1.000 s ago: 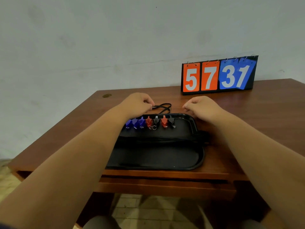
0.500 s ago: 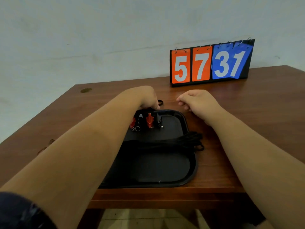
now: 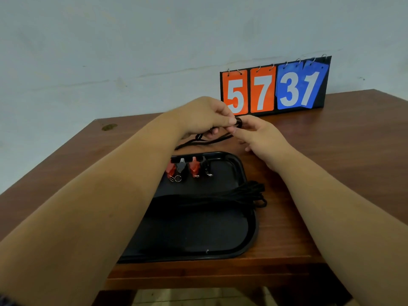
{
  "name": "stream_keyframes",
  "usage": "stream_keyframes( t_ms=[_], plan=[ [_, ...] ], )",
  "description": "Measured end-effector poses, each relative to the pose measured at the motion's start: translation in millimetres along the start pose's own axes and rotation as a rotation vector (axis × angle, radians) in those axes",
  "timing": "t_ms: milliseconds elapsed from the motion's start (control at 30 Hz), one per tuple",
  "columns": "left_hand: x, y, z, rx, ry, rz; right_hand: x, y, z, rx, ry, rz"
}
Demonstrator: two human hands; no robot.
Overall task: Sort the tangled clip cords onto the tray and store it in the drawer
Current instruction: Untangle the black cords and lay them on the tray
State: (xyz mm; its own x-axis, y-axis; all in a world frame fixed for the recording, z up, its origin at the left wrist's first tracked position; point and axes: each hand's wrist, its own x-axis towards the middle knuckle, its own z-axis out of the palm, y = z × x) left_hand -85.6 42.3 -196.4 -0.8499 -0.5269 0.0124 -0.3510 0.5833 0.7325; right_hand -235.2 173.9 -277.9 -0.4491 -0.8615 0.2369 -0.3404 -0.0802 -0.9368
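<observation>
Cord (image 3: 205,141) pinched by left hand (image 3: 203,115), right hand (image 3: 260,138), perhaps at clip (image 3: 238,124)

1. Left grip (image 3: 205,115) and right grip (image 3: 260,138) meet above the brown wooden counter (image 3: 331,151), pinching a thin black cord (image 3: 205,141).
2. Red and black clips (image 3: 194,170) line the far rim of the black plastic tray (image 3: 255,230).
3. A black cord bundle (image 3: 242,192) crosses the tray, overhanging its right rim.

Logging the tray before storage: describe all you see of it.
The tray is black, rounded-cornered, with a raised rim, plastic-looking. It lies flat on the table, by its front. Red and black clips line its far end; a cord bundle crosses it, overhanging the right rim. The left forearm hides its left side.
</observation>
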Motion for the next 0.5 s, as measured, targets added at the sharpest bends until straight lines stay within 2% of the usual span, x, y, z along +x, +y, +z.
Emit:
stream_keyframes(
  t_ms=[167,300,333,400,500],
  plan=[
    [-8,-2,-6,-0.071,0.069,-0.002,2,1,0,0.009,0.098,0.037],
    [-11,-15,-11,-0.317,0.191,-0.099,4,1,0,-0.002,0.183,0.108],
    [-11,-21,-12,-0.263,0.216,-0.128,4,1,-1,-0.008,0.201,0.134],
    [-12,-34,-15,0.061,0.207,-0.152,5,0,-3,-0.020,0.237,0.183],
    [-16,-53,-18,0.418,0.079,-0.221,6,-1,-5,-0.048,0.269,0.217]
  ],
)
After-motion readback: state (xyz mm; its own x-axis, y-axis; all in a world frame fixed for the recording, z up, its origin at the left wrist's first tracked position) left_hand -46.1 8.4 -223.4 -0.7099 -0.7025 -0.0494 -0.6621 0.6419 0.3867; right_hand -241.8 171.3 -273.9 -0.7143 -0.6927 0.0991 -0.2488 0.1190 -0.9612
